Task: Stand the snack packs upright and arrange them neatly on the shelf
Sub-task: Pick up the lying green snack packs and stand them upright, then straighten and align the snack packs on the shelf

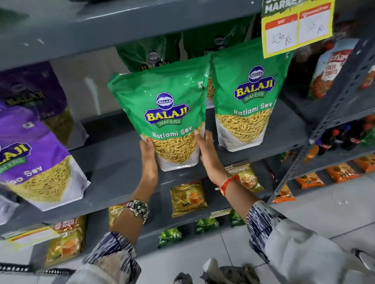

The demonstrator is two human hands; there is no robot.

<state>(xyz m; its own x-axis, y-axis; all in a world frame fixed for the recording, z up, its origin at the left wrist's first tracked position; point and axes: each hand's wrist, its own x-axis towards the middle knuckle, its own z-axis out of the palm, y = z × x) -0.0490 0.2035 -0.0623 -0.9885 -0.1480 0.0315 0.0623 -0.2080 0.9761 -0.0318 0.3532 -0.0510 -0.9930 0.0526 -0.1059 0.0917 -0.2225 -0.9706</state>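
Green snack packs (167,111), purple packs (28,158), grey shelf (114,163).

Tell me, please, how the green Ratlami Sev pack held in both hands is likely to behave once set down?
The green pack looks floppy: its glossy film creases near the top. It probably slides easily. Its flat gusseted base suggests it should stand.

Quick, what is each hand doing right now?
Left hand: closed on the lower left edge of the green Ratlami Sev pack.
Right hand: closed on the same pack's lower right edge.
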